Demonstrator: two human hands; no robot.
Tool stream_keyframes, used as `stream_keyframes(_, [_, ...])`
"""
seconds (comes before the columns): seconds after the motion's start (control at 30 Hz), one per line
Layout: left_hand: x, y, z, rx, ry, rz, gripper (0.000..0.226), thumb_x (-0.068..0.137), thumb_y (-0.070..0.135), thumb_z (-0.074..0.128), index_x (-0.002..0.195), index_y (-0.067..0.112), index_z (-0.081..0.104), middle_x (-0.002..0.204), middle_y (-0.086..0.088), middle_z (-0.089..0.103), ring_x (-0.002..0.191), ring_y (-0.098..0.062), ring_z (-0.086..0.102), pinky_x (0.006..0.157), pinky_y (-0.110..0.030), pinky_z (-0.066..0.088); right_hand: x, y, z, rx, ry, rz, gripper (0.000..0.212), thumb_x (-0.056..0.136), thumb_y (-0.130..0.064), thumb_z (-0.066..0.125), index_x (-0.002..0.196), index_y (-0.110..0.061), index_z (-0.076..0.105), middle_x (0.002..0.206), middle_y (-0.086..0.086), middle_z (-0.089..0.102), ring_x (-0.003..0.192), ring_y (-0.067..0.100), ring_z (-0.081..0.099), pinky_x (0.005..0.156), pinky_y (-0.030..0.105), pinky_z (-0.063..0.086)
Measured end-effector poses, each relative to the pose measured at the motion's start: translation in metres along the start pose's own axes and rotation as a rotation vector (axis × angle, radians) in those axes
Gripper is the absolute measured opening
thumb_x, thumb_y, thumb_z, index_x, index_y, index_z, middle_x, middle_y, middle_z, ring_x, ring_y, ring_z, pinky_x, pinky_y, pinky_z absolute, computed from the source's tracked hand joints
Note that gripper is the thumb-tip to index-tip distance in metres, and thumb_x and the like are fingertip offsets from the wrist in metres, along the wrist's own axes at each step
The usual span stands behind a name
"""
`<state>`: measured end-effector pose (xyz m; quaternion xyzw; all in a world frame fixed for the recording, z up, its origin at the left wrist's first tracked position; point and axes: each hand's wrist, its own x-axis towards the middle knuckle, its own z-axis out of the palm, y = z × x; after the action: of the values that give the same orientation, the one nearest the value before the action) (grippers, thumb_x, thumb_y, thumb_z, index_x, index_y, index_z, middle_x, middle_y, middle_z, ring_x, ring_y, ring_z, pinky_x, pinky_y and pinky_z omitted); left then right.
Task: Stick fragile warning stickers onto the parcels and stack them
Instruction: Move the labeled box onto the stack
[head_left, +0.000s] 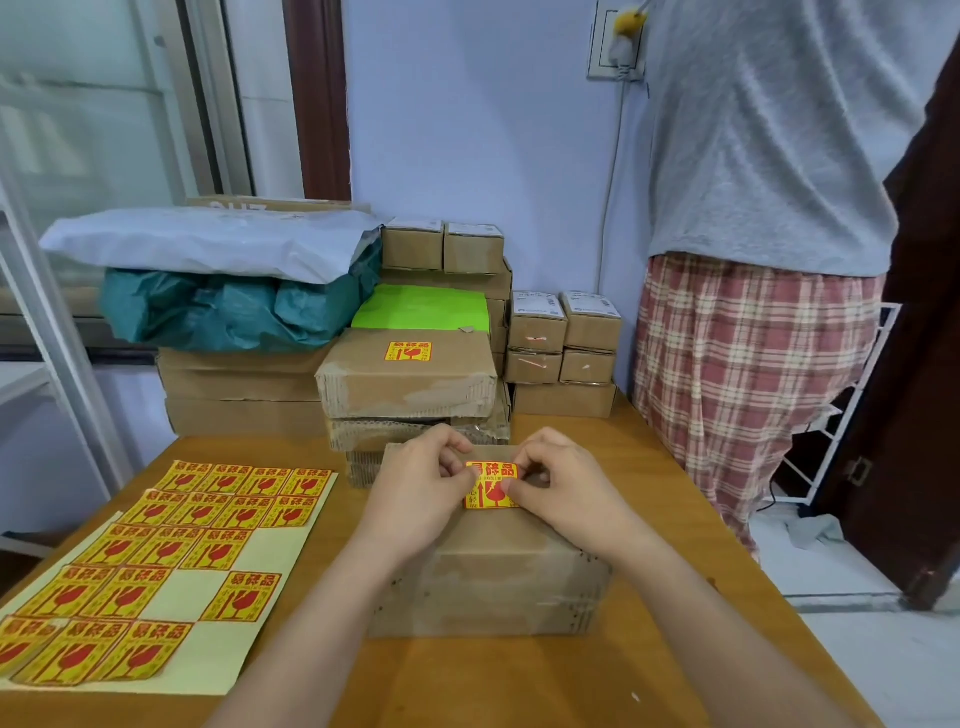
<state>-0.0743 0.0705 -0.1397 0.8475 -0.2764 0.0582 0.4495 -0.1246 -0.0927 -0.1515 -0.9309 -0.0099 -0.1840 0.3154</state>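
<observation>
A brown cardboard parcel (498, 582) lies on the wooden table in front of me. On its top sits a yellow and red fragile sticker (491, 486). My left hand (421, 483) pinches the sticker's left edge and my right hand (558, 483) pinches its right edge. Behind it stands a stack of parcels; the top one (410, 382) carries a fragile sticker (408, 351). A sticker sheet (156, 566) with several stickers and some bare gaps lies at the left.
Small boxes (563, 338) are piled at the back right, flat cartons (244, 395) with a teal bag (234, 312) and a grey mailer at the back left. A person in a grey shirt (769, 208) stands close to the table's right side. A green sheet (423, 307) lies behind the stack.
</observation>
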Motion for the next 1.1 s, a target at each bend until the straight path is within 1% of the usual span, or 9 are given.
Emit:
stream_keyframes(0.17, [0.001, -0.002, 0.002, 0.011, 0.010, 0.006, 0.014, 0.087, 0.017, 0.064, 0.099, 0.023, 0.059, 0.079, 0.007, 0.061, 0.075, -0.005, 0.055, 0.071, -0.025, 0.048, 0.000, -0.001, 0.000, -0.023, -0.002, 0.000, 0.013, 0.085, -0.022, 0.068, 0.084, -0.011, 0.063, 0.099, -0.002, 0.053, 0.089, 0.010, 0.050, 0.079, 0.023, 0.043])
stream_keyframes(0.37, [0.002, -0.003, 0.003, 0.024, 0.018, 0.021, 0.015, 0.087, 0.016, 0.064, 0.096, 0.025, 0.057, 0.077, 0.008, 0.061, 0.074, -0.006, 0.055, 0.071, -0.025, 0.048, 0.000, -0.001, 0.000, -0.028, 0.004, -0.007, 0.012, 0.084, -0.022, 0.069, 0.081, -0.014, 0.061, 0.099, -0.002, 0.054, 0.094, 0.012, 0.052, 0.084, 0.027, 0.045])
stream_keyframes(0.43, [0.003, -0.003, 0.004, 0.032, 0.016, 0.029, 0.017, 0.086, 0.016, 0.066, 0.096, 0.026, 0.056, 0.075, 0.009, 0.060, 0.074, -0.008, 0.054, 0.073, -0.027, 0.048, 0.000, -0.002, 0.000, -0.031, 0.002, -0.009, 0.012, 0.084, -0.022, 0.069, 0.082, -0.014, 0.061, 0.099, -0.002, 0.053, 0.094, 0.012, 0.051, 0.083, 0.026, 0.045])
stream_keyframes(0.5, [0.003, -0.004, 0.004, 0.060, 0.009, 0.042, 0.020, 0.084, 0.019, 0.068, 0.097, 0.027, 0.056, 0.074, 0.009, 0.060, 0.076, -0.009, 0.053, 0.076, -0.029, 0.048, 0.001, -0.002, 0.001, -0.043, -0.004, -0.010, 0.012, 0.084, -0.023, 0.069, 0.083, -0.016, 0.060, 0.098, -0.002, 0.052, 0.093, 0.013, 0.050, 0.082, 0.025, 0.044])
stream_keyframes(0.6, [0.003, -0.004, 0.005, 0.106, -0.006, 0.053, 0.026, 0.081, 0.025, 0.071, 0.103, 0.028, 0.056, 0.075, 0.010, 0.058, 0.079, -0.008, 0.052, 0.078, -0.032, 0.048, 0.001, -0.002, 0.001, -0.045, -0.003, -0.008, 0.013, 0.083, -0.024, 0.069, 0.087, -0.021, 0.057, 0.097, -0.006, 0.049, 0.096, 0.013, 0.049, 0.085, 0.028, 0.045])
stream_keyframes(0.73, [0.005, -0.005, 0.003, 0.101, -0.058, 0.047, 0.043, 0.077, 0.025, 0.072, 0.116, 0.022, 0.055, 0.086, 0.012, 0.056, 0.090, -0.012, 0.052, 0.084, -0.035, 0.046, -0.001, -0.004, -0.001, -0.044, -0.018, -0.011, 0.019, 0.083, -0.026, 0.068, 0.095, -0.025, 0.054, 0.100, -0.009, 0.048, 0.100, 0.011, 0.047, 0.088, 0.029, 0.044])
stream_keyframes(0.9, [0.006, -0.005, -0.004, 0.041, -0.189, 0.038, 0.057, 0.077, 0.025, 0.074, 0.127, 0.025, 0.047, 0.106, 0.012, 0.054, 0.104, -0.008, 0.048, 0.086, -0.023, 0.037, -0.001, -0.005, -0.002, -0.068, -0.076, -0.017, 0.031, 0.084, -0.032, 0.068, 0.111, -0.023, 0.056, 0.108, -0.008, 0.048, 0.105, 0.010, 0.044, 0.094, 0.031, 0.042])
stream_keyframes(1.0, [0.008, -0.007, -0.008, -0.029, -0.266, 0.010, 0.067, 0.076, 0.020, 0.076, 0.133, 0.026, 0.042, 0.113, 0.011, 0.052, 0.109, -0.007, 0.047, 0.094, -0.023, 0.039, -0.001, -0.005, -0.003, -0.064, -0.103, -0.023, 0.038, 0.083, -0.034, 0.069, 0.118, -0.024, 0.055, 0.113, -0.008, 0.049, 0.108, 0.010, 0.042, 0.097, 0.032, 0.040])
stream_keyframes(1.1, [0.009, -0.009, -0.011, -0.068, -0.313, 0.003, 0.072, 0.076, 0.015, 0.076, 0.136, 0.027, 0.039, 0.119, 0.010, 0.051, 0.113, -0.006, 0.046, 0.096, -0.022, 0.038, -0.002, -0.005, -0.005, -0.041, -0.134, -0.034, 0.041, 0.084, -0.032, 0.069, 0.121, -0.027, 0.053, 0.116, -0.009, 0.048, 0.110, 0.008, 0.041, 0.100, 0.032, 0.038])
